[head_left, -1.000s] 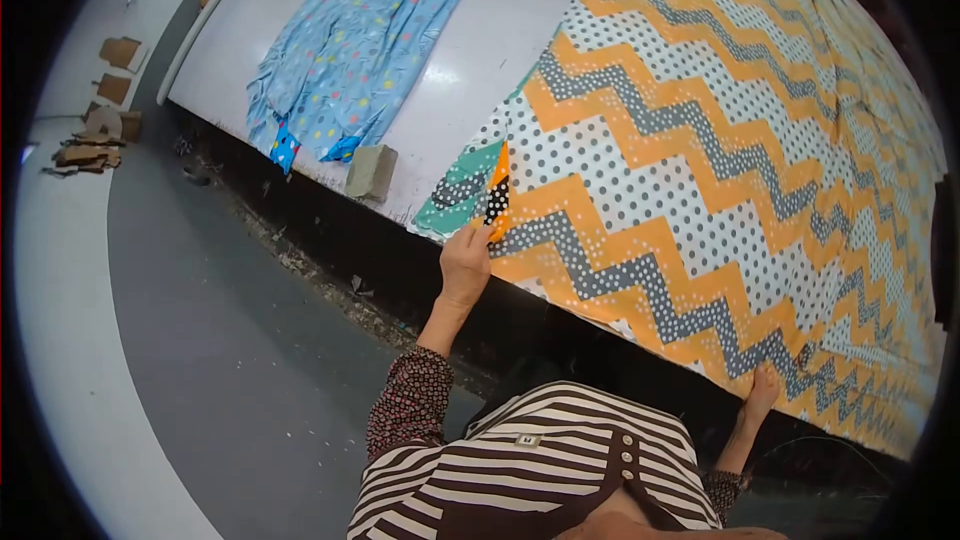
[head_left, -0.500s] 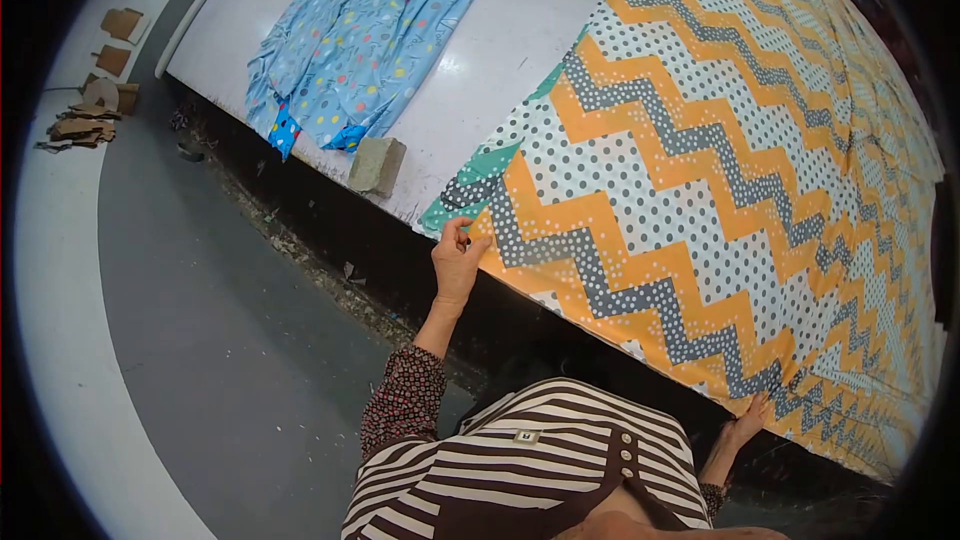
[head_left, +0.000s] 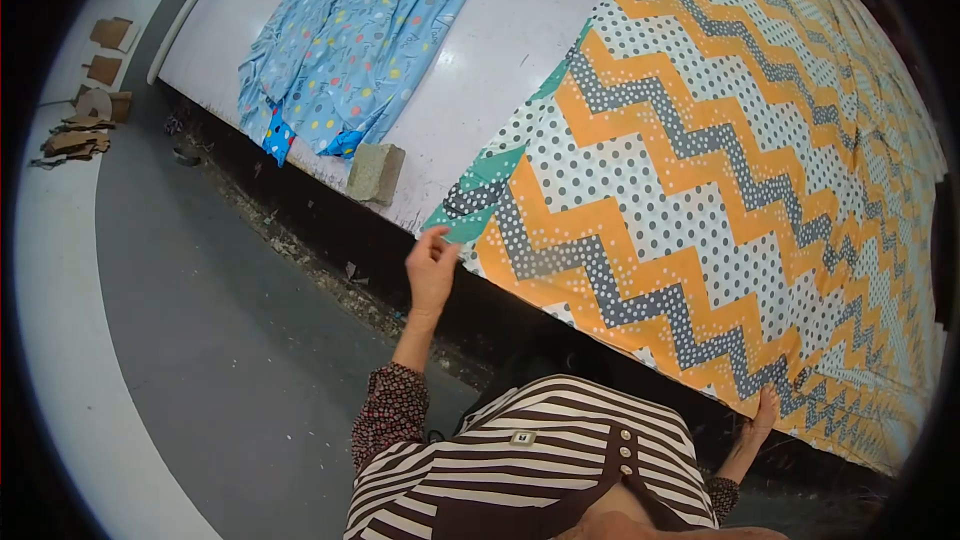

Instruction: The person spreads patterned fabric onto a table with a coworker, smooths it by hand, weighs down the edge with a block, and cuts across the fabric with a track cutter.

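Note:
A large zigzag-patterned fabric in orange, grey and white dots lies over the table, with a green strip along its left side. At its near left corner, my left hand has its fingers curled in a pinch on the green edge. My right hand grips the near hem farther right, thumb on top; its other fingers are largely hidden. Small creases run through the fabric close to that thumb.
A blue dotted fabric lies bunched on the white table. A stone block sits at the table's near edge. Cardboard pieces lie on the floor at far left.
My left hand has shifted left and slightly down, from the orange hem to the green corner. My right hand has moved slightly, its thumb now upright over the hem.

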A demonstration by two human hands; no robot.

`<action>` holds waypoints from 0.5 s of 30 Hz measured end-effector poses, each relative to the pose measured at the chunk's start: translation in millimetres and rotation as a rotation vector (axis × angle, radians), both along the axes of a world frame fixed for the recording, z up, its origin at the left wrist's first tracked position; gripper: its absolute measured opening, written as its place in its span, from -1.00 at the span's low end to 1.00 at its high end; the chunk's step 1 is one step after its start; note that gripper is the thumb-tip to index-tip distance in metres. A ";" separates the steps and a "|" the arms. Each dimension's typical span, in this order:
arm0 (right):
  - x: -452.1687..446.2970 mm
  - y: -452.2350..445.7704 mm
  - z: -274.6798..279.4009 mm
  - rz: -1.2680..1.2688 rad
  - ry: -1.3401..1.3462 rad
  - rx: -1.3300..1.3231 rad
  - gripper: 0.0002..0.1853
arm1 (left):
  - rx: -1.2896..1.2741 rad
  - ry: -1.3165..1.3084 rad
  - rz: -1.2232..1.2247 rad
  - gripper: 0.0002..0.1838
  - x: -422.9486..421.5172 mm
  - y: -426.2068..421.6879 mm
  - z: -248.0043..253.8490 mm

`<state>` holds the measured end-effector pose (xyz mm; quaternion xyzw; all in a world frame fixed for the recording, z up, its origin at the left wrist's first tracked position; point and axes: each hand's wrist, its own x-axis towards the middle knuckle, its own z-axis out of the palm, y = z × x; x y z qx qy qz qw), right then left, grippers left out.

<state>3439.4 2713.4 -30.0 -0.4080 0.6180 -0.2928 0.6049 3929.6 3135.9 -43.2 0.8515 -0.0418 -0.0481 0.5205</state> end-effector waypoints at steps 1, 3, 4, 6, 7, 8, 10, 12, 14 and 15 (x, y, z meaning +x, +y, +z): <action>12.6 3.4 3.5 -0.064 -0.007 -0.035 -0.72 | 0.081 -0.089 0.035 -0.72 12.9 4.7 7.9; 8.8 -1.5 4.9 -0.016 0.027 -0.024 -0.76 | 0.308 -0.394 0.039 -0.67 47.6 18.2 22.4; 5.8 -4.8 4.8 0.032 0.059 -0.014 -0.80 | 0.454 -0.609 0.005 -0.61 66.7 25.6 26.2; 1.0 -7.7 0.3 0.019 0.037 -0.016 -0.82 | 0.583 -0.667 0.017 -0.52 99.6 30.2 23.8; -1.2 -7.6 -2.1 0.008 0.012 -0.021 -0.84 | 0.711 -0.727 0.032 -0.42 111.2 33.4 22.2; -1.0 -6.6 -1.9 0.001 0.013 -0.024 -0.84 | 0.706 -0.728 0.026 -0.42 119.8 40.2 16.8; 1.2 -4.9 -0.6 0.002 -0.002 -0.029 -0.85 | 0.839 -0.657 -0.035 -0.28 141.6 49.5 4.4; 15.6 0.4 10.2 -0.008 0.002 -0.018 -0.86 | 0.659 -0.422 -0.010 -0.20 163.6 57.8 -3.9; 7.0 3.1 7.7 -0.019 0.003 -0.001 -0.87 | 0.564 -0.397 0.024 -0.22 167.8 56.8 -0.7; 0.6 0.8 -1.2 0.002 -0.030 -0.044 -0.87 | 0.553 -0.409 0.009 -0.22 167.1 56.0 2.1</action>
